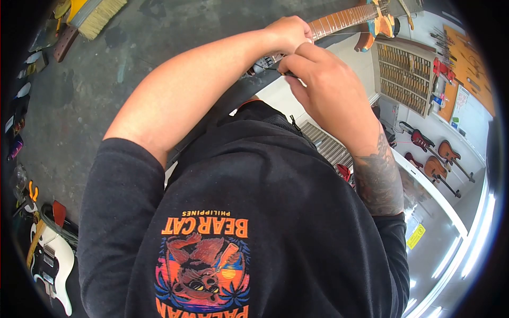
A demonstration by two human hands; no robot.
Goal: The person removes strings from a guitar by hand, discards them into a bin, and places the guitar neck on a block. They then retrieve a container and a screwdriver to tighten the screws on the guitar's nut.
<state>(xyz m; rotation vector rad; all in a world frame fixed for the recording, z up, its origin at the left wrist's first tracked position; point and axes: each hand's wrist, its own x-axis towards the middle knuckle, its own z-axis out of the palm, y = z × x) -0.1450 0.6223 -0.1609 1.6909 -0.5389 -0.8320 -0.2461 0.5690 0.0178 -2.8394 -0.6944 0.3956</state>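
Observation:
A guitar neck (342, 19) with a fretted wooden fingerboard runs toward the upper right, where it meets a teal and wood-coloured part (371, 29). My left hand (290, 34) is closed at the near end of this neck, its fingers curled and partly hidden behind my right hand. My right hand (326, 71) is just beside it, touching or nearly touching, with thumb and fingers bent inward around something small and dark that I cannot make out. Metallic parts (262, 64) show below my left wrist, partly covered by the hands.
A dark worktop (132, 37) bears a brush (101, 18) at the upper left, orange-handled pliers (33, 191) and a white electric guitar (63, 259) at the left. On the right are a slotted rack (405, 74), a tool board (466, 63) and hanging guitars (436, 168).

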